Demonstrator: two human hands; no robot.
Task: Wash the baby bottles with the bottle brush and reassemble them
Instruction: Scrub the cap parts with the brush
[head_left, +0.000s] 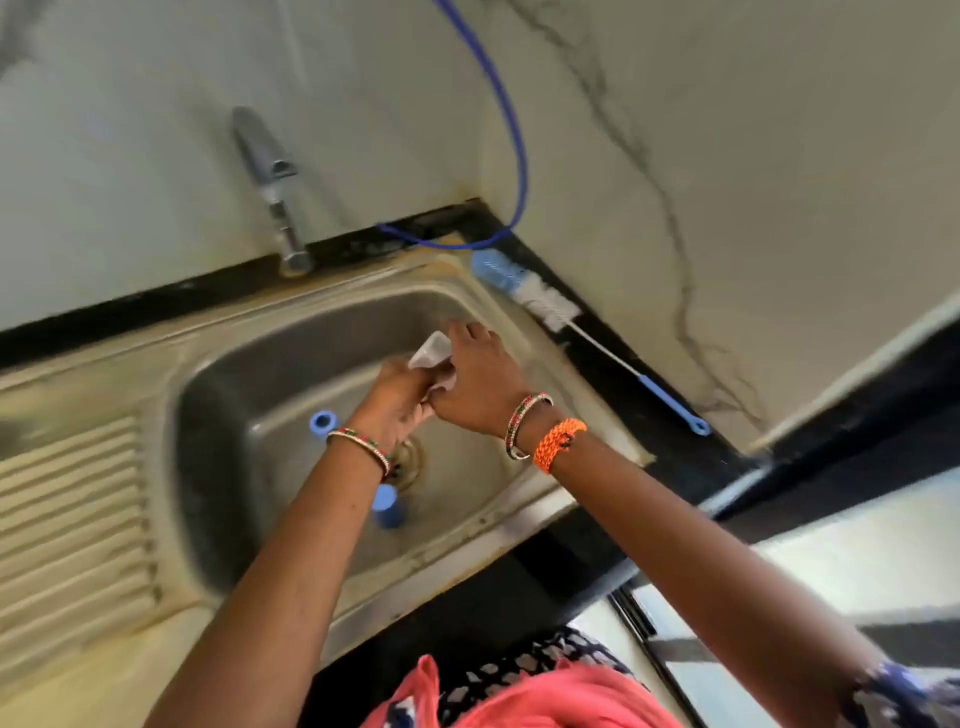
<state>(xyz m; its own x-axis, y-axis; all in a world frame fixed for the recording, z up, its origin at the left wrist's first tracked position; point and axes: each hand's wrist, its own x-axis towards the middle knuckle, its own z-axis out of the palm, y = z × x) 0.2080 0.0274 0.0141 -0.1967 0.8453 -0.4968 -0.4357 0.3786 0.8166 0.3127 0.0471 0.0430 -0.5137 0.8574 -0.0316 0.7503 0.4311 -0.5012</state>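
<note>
Steel sink holds a blue ring at left and a blue cap nearer, by the drain. Above the basin, the left hand and right hand together grasp a clear bottle part. On the dark surface right of the rim lies the bottle brush.
</note>
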